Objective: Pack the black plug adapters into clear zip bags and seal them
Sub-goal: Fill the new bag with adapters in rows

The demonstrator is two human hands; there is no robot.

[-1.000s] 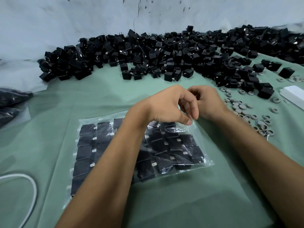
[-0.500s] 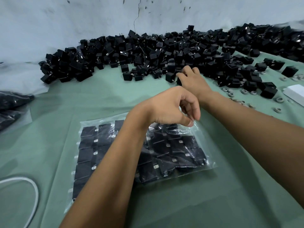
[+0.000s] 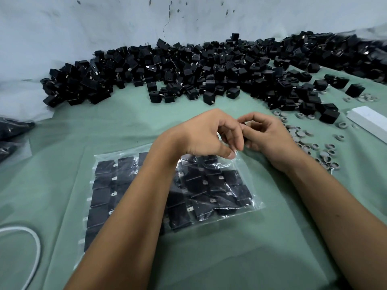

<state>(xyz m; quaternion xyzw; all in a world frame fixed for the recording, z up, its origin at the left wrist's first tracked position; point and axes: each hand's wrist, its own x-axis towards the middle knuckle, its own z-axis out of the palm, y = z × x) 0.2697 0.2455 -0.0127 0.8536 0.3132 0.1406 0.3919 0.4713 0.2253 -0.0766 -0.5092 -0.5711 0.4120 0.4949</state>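
Because the clear bag point(image 3: 173, 185) looks thin and slippery, the left hand point(image 3: 206, 136) pinches its open top edge, while the right hand point(image 3: 266, 135) curls its fingers around one small, hard, light adapter point(image 3: 247, 124).

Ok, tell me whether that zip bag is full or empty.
Nearly full: rows of black plug adapters fill the clear zip bag lying flat.

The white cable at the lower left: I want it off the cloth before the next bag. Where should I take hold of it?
Pinch the white cable at the top of its curved loop, coming from above. It lies flat and alone on the green cloth, clear of the zip bag, so fingers can close across it there.
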